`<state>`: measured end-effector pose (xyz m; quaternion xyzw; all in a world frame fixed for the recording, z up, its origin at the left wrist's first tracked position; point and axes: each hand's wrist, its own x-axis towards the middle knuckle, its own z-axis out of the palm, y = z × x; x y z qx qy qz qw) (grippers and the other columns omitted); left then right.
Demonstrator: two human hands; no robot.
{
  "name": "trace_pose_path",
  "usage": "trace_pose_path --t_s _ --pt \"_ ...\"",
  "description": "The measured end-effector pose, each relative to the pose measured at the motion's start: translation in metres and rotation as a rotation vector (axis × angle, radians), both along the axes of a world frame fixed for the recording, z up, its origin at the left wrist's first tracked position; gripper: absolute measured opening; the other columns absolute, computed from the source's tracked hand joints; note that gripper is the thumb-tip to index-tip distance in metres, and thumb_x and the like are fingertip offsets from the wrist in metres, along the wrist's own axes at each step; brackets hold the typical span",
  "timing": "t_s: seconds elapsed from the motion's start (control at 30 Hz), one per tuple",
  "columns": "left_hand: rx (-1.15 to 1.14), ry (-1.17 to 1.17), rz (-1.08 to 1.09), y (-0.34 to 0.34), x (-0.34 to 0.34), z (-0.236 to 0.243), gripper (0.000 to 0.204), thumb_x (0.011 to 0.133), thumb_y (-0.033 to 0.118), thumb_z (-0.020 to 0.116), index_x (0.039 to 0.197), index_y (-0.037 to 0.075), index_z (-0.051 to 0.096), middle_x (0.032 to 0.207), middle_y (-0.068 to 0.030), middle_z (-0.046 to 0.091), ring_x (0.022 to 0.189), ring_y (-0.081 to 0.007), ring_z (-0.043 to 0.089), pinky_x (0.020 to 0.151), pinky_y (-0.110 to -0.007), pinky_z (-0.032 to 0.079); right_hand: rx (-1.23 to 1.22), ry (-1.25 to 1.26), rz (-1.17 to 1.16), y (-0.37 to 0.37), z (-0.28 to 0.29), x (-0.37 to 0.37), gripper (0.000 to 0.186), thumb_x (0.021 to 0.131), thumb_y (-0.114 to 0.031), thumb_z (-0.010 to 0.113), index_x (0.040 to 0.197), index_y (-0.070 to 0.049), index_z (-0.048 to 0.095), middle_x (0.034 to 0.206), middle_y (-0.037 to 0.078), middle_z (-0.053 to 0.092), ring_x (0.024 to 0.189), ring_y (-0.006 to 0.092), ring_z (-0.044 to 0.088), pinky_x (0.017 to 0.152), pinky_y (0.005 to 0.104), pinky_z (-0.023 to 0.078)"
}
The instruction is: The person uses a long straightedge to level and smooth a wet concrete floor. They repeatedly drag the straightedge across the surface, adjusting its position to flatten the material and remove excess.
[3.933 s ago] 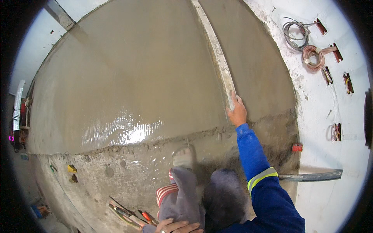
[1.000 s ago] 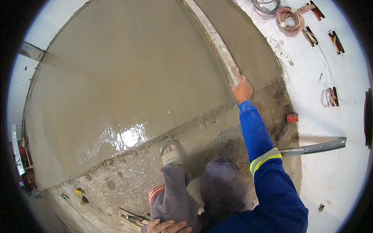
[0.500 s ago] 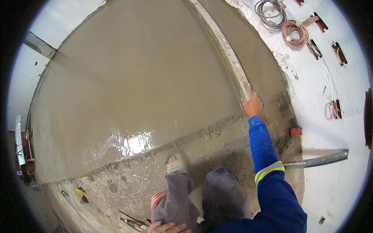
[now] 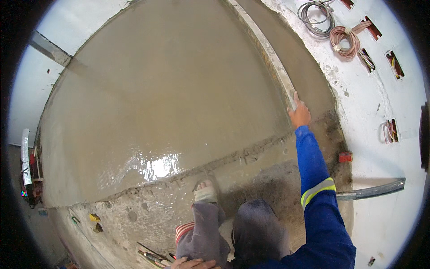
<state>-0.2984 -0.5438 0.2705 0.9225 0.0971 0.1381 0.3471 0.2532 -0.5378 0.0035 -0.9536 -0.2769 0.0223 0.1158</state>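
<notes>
Wet screed [image 4: 170, 98] unchanged; right hand [image 4: 299, 115], fingers gripping the straightedge [image 4: 268, 54], has drawn nearer.

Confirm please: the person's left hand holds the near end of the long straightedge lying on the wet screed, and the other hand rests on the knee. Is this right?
Not quite. The head view shows the right hand holding the near end of the long straightedge on the wet screed; the left hand is the one resting on the knee.

grey cable coil [image 4: 316, 18] | pink cable coil [image 4: 345, 41] | small red box [image 4: 345, 157] | wall boxes [image 4: 394, 64]
</notes>
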Motion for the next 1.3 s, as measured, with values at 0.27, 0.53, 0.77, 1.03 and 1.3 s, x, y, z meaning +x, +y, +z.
trace_pose_path --t_s 0.27,0.53,0.77,1.03,1.3 --pt "0.039 0.058 0.04 -0.014 0.009 0.008 0.033 0.075 0.024 0.07 0.106 0.014 0.07 0.117 -0.0108 0.062 0.107 -0.0334 0.056 0.092 -0.047 0.042 0.007 -0.021 0.014 -0.009 -0.011 -0.003 0.078 0.079 -0.026 0.07 0.147 -0.031 0.031 0.118 0.017 0.059 0.1 0.0374 0.061 0.083 0.0487 0.05" --pt "0.117 0.162 0.12 -0.032 0.036 0.022 0.033 0.074 0.024 0.072 0.106 0.014 0.07 0.116 -0.0103 0.063 0.106 -0.0335 0.056 0.091 -0.047 0.043 -0.043 -0.02 0.026 -0.002 -0.003 0.014 0.081 0.08 -0.027 0.069 0.148 -0.031 0.026 0.118 0.017 0.057 0.098 0.0364 0.063 0.082 0.0472 0.051" --pt "0.275 0.411 0.379 -0.065 0.09 0.061 0.034 0.074 0.023 0.073 0.106 0.013 0.07 0.116 -0.0099 0.063 0.105 -0.0336 0.056 0.09 -0.047 0.044 -0.026 0.017 0.043 -0.003 0.005 0.016 0.079 0.082 -0.028 0.065 0.149 -0.027 0.024 0.127 0.019 0.052 0.1 0.0364 0.063 0.084 0.0466 0.052" --pt "0.278 0.427 0.285 -0.075 0.144 0.05 0.036 0.071 0.021 0.077 0.106 0.014 0.07 0.114 -0.0095 0.064 0.106 -0.035 0.057 0.093 -0.048 0.044 0.04 0.051 0.052 -0.004 -0.007 0.015 0.081 0.078 -0.023 0.067 0.149 -0.026 0.027 0.125 0.021 0.051 0.099 0.0373 0.064 0.083 0.0481 0.052" --pt "0.028 0.262 0.006 0.002 0.218 -0.04 0.034 0.067 0.022 0.078 0.096 0.008 0.069 0.102 -0.01 0.067 0.1 -0.0332 0.06 0.088 -0.044 0.047 0.024 0.072 0.036 -0.012 0.005 0.022 0.077 0.079 -0.021 0.065 0.147 -0.02 0.03 0.119 0.02 0.054 0.099 0.0378 0.062 0.082 0.0467 0.053"
